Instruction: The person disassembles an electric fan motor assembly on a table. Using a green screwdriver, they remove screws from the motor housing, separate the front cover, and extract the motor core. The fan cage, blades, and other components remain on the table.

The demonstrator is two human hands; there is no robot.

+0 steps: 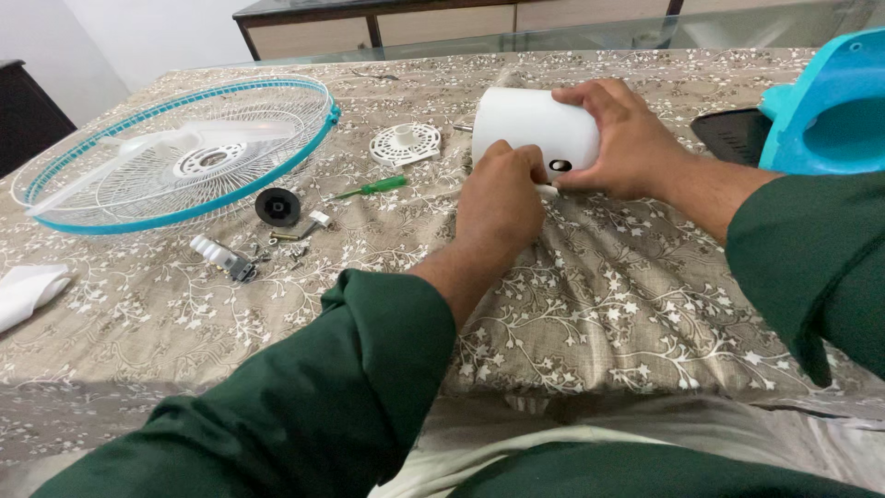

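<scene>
Fan lay dismantled: both the right hand and left hand gripped the white motor cover; guard, screwdriver and loose parts lay at nine o'clock, reassembly seemingly pending.

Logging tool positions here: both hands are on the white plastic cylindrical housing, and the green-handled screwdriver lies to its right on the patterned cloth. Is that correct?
Not quite. The head view shows the green-handled screwdriver lying to the left of the white plastic cylindrical housing, on the patterned cloth. The left hand and right hand are both on the housing.
</scene>
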